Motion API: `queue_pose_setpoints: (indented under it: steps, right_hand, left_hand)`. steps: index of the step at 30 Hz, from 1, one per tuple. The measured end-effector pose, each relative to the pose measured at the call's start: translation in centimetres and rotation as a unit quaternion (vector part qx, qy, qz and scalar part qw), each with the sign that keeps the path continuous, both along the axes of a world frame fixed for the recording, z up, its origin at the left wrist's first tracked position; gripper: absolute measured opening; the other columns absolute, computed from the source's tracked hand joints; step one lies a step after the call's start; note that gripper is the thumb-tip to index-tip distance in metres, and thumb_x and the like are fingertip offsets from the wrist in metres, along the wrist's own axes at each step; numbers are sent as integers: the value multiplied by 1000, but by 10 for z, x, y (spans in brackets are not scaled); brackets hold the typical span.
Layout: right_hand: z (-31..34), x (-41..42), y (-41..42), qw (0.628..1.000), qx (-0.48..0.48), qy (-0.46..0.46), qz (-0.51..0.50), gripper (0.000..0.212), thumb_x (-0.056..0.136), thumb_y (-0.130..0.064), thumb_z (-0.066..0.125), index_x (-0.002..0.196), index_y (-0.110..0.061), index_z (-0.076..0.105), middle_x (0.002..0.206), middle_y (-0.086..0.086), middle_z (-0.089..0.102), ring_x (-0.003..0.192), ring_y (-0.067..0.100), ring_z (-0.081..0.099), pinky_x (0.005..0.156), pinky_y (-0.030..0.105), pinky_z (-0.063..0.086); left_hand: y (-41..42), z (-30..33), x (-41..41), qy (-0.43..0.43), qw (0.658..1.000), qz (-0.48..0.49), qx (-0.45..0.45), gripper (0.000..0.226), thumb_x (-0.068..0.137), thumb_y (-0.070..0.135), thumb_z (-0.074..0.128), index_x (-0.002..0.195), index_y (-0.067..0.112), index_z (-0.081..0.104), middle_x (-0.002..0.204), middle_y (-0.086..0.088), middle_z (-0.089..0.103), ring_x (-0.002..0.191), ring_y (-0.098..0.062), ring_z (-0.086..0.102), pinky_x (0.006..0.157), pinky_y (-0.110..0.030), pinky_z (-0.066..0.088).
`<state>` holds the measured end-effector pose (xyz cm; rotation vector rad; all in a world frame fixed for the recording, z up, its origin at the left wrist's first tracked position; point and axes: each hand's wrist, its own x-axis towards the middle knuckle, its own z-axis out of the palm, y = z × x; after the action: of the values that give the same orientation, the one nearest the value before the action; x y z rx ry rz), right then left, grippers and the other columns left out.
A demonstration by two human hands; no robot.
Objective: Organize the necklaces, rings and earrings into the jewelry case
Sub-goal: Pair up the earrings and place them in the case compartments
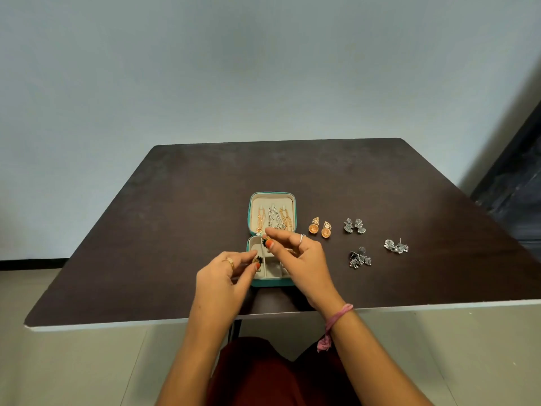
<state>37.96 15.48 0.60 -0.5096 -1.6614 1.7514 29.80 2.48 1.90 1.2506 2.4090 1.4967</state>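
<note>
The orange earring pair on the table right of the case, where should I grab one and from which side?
Probably by the round orange dome at the near end of each orange earring. It looks like the bulkiest part, while the gold teardrop top lies flat on the table. Come straight down from above with thumb and forefinger across the dome; the right hand is closer.

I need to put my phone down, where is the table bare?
Bare: the table left of the jewelry case, and the strip behind it up to the far edge. Crowded: right of the case, with orange earrings and three silver earring clusters.
</note>
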Motion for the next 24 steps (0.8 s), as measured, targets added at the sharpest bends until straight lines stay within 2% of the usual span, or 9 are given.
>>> queue_pose_setpoints:
  steps: [2, 4, 7, 12, 16, 19, 22, 24]
  right_hand:
    - [-1, 0, -1, 1000, -2, 4, -4, 24, 88, -7, 65, 106, -22, 70, 111, 1, 71, 106, 11, 65, 86, 22, 52]
    - [-1, 1, -1, 1000, 6, 2, -8, 24, 88, -8, 65, 107, -22, 70, 114, 1, 70, 110, 10, 63, 91, 25, 52]
    - [-1, 2, -2, 1000, 5, 4, -9, 25, 88, -8, 65, 106, -25, 70, 115, 1, 70, 111, 9, 63, 91, 24, 52]
    - [-1, 4, -1, 1000, 13, 2, -11, 25, 88, -8, 65, 107, -24, 69, 114, -1, 70, 110, 7, 63, 91, 23, 52]
    - [-2, 4, -1, 1000, 12, 4, -12, 25, 88, -8, 65, 107, -25, 70, 115, 0, 70, 111, 8, 62, 92, 26, 52]
    - [-3, 4, -1, 1000, 14, -2, -10, 26, 88, -9, 65, 106, -26, 70, 115, -2, 70, 111, 8, 62, 92, 29, 53]
    - [-3, 4, 0, 1000, 14, -3, -13, 26, 88, -9, 65, 106, -27, 70, 113, -2, 70, 110, 9, 63, 92, 29, 53]
    - [-3, 4, 0, 1000, 13, -3, -13, 26, 88, -8, 65, 106, -26, 69, 113, -2, 70, 110, 8, 63, 92, 27, 52]
  left_hand:
    - [1, -6, 4, 14, 1000, 4, -16, 27, 84, 12, 70, 110, 18, 70, 95, 13, 63, 83, 9, 60, 75, 1, 43]
    - [2, -11, 7, 42, 998, 13, -37, 26, 85, 15, 70, 111, 20, 71, 99, 8, 67, 86, 5, 58, 75, -6, 47]
    - [4, -14, 7, 69, 995, 48, -58, 27, 84, 19, 71, 112, 20, 71, 102, 2, 71, 94, -6, 54, 76, -17, 44]
    - [5, -16, 7, 40, 994, 50, -92, 29, 90, 22, 64, 118, 19, 67, 108, -1, 71, 101, -10, 53, 79, -16, 39]
    - [6, -13, 7, 16, 992, 51, -117, 29, 94, 23, 56, 122, 23, 64, 111, 2, 68, 97, -5, 47, 78, -15, 38]
    - [10, -7, 2, -3, 987, 49, -150, 27, 95, 25, 56, 120, 26, 65, 110, 3, 66, 99, -11, 53, 80, -22, 44]
    - [16, -4, -3, -2, 982, 44, -185, 23, 94, 25, 58, 113, 26, 68, 108, 5, 64, 99, -12, 53, 80, -20, 40]
    - [19, -3, -5, -1, 978, 37, -207, 20, 93, 26, 58, 111, 25, 68, 104, 7, 53, 93, -7, 50, 77, -19, 37]
